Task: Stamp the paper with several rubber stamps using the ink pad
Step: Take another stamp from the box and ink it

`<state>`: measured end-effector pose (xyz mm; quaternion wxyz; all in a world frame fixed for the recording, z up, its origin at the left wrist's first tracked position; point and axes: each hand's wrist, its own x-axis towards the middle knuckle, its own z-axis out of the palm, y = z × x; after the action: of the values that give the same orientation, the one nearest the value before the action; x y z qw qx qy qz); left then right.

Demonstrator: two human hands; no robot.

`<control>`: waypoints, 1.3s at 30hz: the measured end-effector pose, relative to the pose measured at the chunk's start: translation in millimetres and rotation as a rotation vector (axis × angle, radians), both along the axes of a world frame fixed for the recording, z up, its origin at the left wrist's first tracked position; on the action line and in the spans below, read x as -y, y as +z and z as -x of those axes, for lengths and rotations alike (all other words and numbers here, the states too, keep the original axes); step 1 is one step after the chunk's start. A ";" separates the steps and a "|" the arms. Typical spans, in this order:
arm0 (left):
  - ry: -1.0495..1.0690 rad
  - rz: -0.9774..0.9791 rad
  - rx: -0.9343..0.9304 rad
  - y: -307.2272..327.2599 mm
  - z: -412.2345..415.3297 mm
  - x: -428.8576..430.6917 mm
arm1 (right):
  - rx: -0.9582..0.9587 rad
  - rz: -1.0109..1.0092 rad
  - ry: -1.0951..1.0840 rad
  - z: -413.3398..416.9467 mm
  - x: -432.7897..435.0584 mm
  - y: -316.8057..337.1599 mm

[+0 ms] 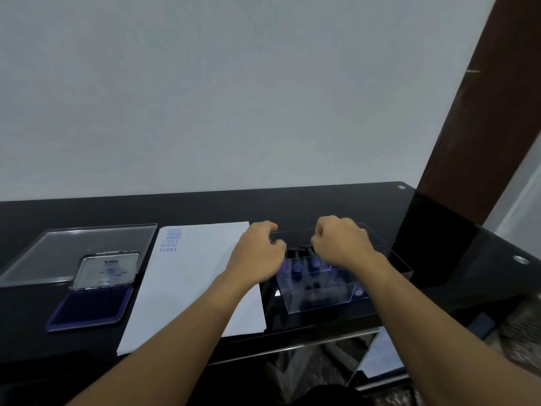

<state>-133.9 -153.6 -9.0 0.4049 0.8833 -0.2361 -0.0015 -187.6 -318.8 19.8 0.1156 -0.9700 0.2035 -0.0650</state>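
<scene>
my left hand (257, 250): curled at the stamp box's (319, 300) far-left edge, can't tell grip
my right hand (342, 244): curled over the stamps (297, 268), grip hidden
paper (199, 276): just left of the box

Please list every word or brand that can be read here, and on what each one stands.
"AMENDED", three times in blue, on the paper.
"SAMPLE", three times in blue, below them on the paper.
"Artline", on the open lid of the ink pad.
Smaller print on that lid: too blurred to read.

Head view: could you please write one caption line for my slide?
Curled left hand and right hand over the clear stamp box, beside paper stamped AMENDED and SAMPLE; ink pad open.
</scene>
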 end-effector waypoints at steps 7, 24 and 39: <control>-0.060 -0.075 -0.022 -17.8 4.8 8.1 | -0.121 -0.014 0.193 -21.6 -12.3 -4.9; -0.077 0.063 -0.059 -23.7 0.7 -4.1 | -0.240 -0.138 0.385 -43.0 -25.1 -19.1; -0.026 0.033 -0.060 -20.6 -4.3 -19.4 | -0.342 -0.124 0.386 -57.7 -24.4 -11.1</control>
<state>-129.6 -134.2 -29.5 0.4262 0.8730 -0.2354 -0.0293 -129.9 -294.4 8.7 0.1489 -0.9789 0.0349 0.1357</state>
